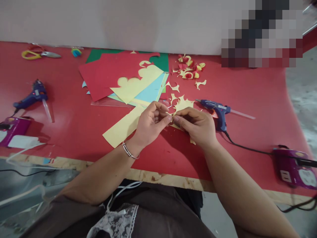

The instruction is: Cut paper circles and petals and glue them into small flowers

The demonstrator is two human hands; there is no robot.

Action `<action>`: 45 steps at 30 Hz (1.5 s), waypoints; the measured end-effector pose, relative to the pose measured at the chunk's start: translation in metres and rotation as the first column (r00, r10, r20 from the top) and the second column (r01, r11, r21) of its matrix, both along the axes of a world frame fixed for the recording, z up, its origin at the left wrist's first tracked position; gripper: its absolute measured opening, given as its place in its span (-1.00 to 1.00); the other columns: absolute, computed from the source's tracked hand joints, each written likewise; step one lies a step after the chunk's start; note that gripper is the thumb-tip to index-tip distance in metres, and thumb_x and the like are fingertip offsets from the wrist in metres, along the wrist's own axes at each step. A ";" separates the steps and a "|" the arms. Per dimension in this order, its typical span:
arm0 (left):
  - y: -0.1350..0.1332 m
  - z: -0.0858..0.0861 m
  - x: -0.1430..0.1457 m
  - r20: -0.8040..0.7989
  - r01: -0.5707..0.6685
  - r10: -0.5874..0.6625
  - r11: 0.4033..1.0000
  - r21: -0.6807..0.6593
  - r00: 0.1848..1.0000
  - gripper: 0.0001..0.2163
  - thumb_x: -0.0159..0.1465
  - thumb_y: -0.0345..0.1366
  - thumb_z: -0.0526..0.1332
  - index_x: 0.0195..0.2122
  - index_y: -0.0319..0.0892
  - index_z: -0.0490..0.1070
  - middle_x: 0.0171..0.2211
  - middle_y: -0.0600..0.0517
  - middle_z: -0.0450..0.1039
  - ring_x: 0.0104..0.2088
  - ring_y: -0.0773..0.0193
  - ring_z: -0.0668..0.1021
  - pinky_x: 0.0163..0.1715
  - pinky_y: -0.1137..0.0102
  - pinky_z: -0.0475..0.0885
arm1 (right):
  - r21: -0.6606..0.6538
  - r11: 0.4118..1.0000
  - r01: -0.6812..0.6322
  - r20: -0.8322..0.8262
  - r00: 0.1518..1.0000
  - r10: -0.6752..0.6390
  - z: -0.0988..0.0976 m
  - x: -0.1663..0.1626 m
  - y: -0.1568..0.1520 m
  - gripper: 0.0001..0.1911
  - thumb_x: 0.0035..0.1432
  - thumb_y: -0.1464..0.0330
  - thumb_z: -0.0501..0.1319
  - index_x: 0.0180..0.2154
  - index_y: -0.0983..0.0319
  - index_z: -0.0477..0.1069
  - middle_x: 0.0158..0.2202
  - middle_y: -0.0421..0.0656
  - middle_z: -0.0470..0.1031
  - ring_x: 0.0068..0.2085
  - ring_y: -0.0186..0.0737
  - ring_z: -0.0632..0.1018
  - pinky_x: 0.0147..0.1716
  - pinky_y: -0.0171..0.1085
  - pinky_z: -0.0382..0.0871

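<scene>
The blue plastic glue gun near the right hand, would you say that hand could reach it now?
Probably yes: the blue plastic glue gun lies beside the right hand, with no obstacle visible between them, though that hand is pinching a small yellow paper piece.

Along the far edge of a red-covered worktable [262, 86], an upright light-grey panel [61, 23]; bears a broad, faint shadow [130, 28] near its middle. Past the right edge, mottled grey floor [303, 99]. Along the near edge, a strip of bare wood [170, 179]. Softly lit.
</scene>
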State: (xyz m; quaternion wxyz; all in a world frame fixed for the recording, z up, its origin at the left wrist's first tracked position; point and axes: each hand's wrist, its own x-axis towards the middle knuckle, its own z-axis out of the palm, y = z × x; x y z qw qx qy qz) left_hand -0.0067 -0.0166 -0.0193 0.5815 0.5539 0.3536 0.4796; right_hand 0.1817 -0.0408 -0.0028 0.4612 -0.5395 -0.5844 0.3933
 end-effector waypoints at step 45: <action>-0.003 0.002 0.000 -0.127 0.052 -0.041 0.996 0.079 0.991 -0.69 0.30 -0.34 0.46 -0.09 -0.08 0.33 -0.29 0.08 0.53 -0.25 0.32 0.62 -0.20 0.40 0.57 | -0.136 0.991 -0.012 -0.110 0.994 -0.003 0.009 0.000 0.001 -0.53 0.08 -0.05 0.56 -0.40 0.22 0.59 -0.53 -0.21 0.47 -0.52 -0.35 0.42 -0.63 -0.34 0.24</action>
